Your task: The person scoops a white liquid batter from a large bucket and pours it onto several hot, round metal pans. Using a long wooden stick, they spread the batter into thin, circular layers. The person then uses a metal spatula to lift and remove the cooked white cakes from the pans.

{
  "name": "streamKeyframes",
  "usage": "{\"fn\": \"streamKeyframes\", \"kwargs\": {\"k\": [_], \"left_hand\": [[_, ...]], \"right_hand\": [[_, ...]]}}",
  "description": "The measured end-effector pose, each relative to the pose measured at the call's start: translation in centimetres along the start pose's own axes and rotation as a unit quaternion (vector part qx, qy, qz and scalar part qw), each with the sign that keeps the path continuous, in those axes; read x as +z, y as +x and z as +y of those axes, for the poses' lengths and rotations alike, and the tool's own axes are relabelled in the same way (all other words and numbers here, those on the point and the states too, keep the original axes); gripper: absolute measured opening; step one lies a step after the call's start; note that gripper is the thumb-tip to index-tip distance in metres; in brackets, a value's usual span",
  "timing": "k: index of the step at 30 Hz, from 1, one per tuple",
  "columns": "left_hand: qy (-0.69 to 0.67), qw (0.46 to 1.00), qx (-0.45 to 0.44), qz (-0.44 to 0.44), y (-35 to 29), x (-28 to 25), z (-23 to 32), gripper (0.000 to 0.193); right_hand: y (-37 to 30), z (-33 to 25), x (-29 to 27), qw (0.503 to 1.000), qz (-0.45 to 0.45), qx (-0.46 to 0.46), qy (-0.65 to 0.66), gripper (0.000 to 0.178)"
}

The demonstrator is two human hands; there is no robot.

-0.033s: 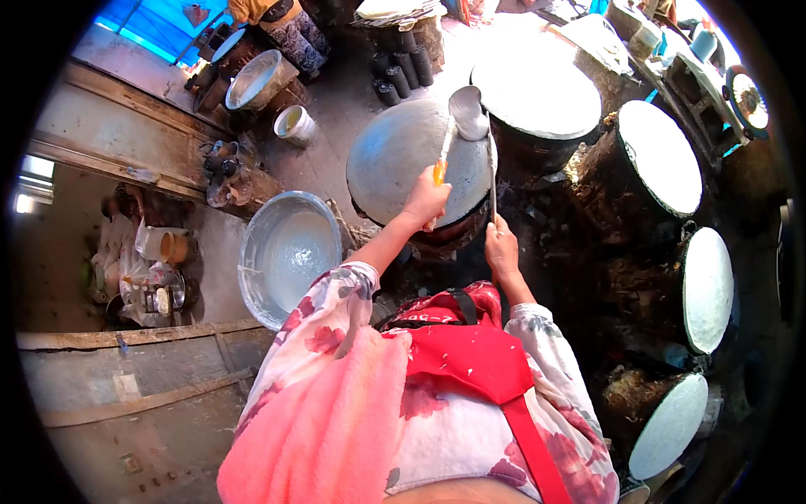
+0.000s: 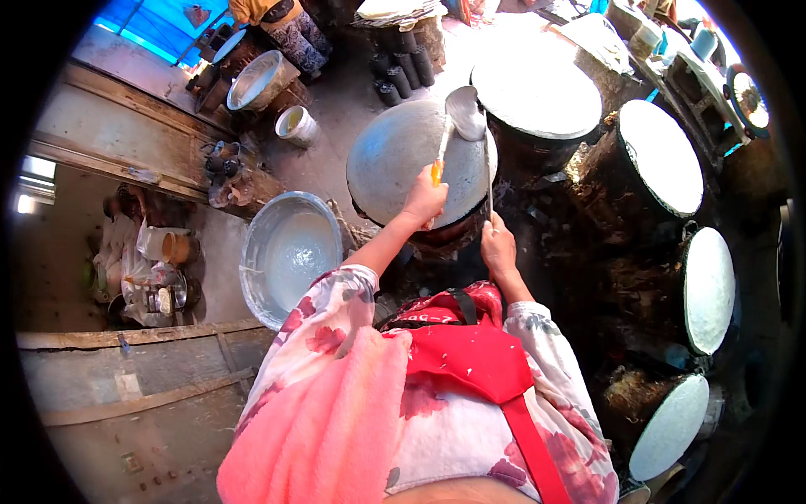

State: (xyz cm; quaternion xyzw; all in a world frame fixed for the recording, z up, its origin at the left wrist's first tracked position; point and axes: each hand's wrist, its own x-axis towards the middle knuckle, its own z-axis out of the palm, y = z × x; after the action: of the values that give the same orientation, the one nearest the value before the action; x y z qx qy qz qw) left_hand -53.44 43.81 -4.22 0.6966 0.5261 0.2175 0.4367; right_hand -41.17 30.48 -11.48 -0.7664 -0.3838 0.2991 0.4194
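My right hand [image 2: 499, 246] is closed round the long thin handle of a ladle [image 2: 467, 116]. The ladle's whitish, wet-looking bowl is over the far right part of a round grey griddle [image 2: 395, 155]. My left hand [image 2: 425, 199] grips a slim stick-like tool [image 2: 437, 171], pale with an orange part near my fingers. Its far end reaches the left side of the ladle's bowl; whether they touch, I cannot tell. To the left of my left forearm stands a wide metal basin [image 2: 249, 262] with white liquid in it.
Several dark stoves with round white tops curve round my right side, among them a far one [image 2: 537, 97] and a nearer one [image 2: 708, 290]. A white bucket [image 2: 297, 126] and another basin [image 2: 254, 80] stand far left, near a person [image 2: 290, 29]. Black cylinders [image 2: 403, 74] stand behind the griddle.
The ladle and my right hand have shifted slightly to the left. My left hand and its tool have hardly moved.
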Motion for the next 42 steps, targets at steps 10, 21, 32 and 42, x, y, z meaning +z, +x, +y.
{"fn": "streamKeyframes", "kwargs": {"k": [10, 21, 32, 42], "left_hand": [[0.179, 0.978, 0.014, 0.111, 2.8, -2.2, -4.6, 0.043], [0.214, 0.968, -0.032, 0.126, 1.6, -4.7, -5.6, 0.043], [0.189, 0.970, -0.049, 0.146, -1.1, -6.9, -6.1, 0.049], [0.152, 0.968, -0.120, 0.162, -3.7, -8.8, -6.3, 0.050]], "right_hand": [[2.8, -2.2, 0.3, 0.987, -0.025, -0.015, -0.156, 0.026], [5.7, -3.5, 1.0, 0.970, -0.079, -0.067, -0.219, 0.030], [7.9, -5.5, 3.1, 0.936, -0.134, -0.144, -0.293, 0.035], [9.8, -5.8, 4.0, 0.910, -0.145, -0.193, -0.336, 0.031]]}}
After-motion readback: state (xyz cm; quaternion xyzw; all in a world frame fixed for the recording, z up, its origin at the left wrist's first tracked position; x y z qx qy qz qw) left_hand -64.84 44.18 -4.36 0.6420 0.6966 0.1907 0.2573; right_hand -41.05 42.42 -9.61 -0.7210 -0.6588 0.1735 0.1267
